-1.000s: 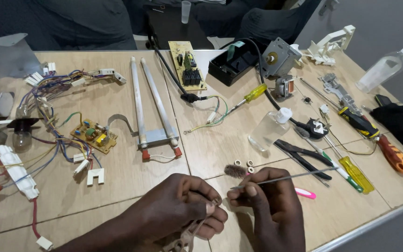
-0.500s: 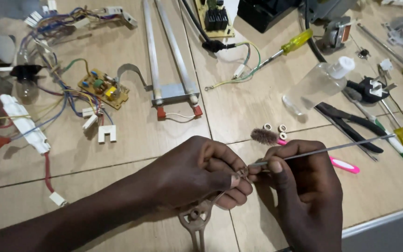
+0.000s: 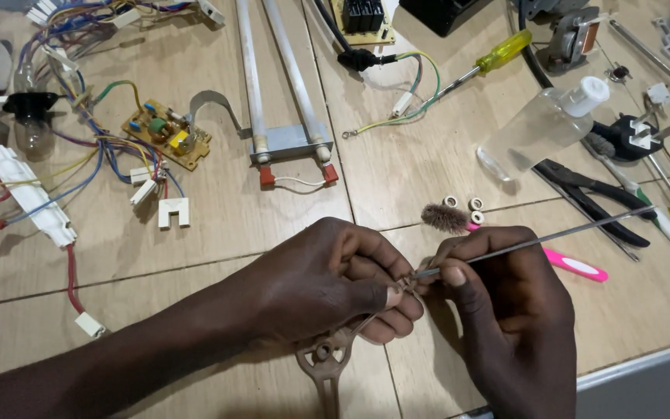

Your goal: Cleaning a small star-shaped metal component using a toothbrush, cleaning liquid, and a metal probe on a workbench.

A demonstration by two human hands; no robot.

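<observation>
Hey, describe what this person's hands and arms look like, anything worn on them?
Both are bare. The left hand and its forearm, which enters from the lower left edge, show no sleeve, glove, watch or ring. The right hand comes up from the bottom edge, also ungloved, with no ring or bracelet in view. Fingernails are short and unpainted. No marks or bandages show.

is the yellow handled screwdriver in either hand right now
No, the yellow-handled screwdriver lies on the table, far from both hands; the right hand holds a thin metal rod.
</observation>
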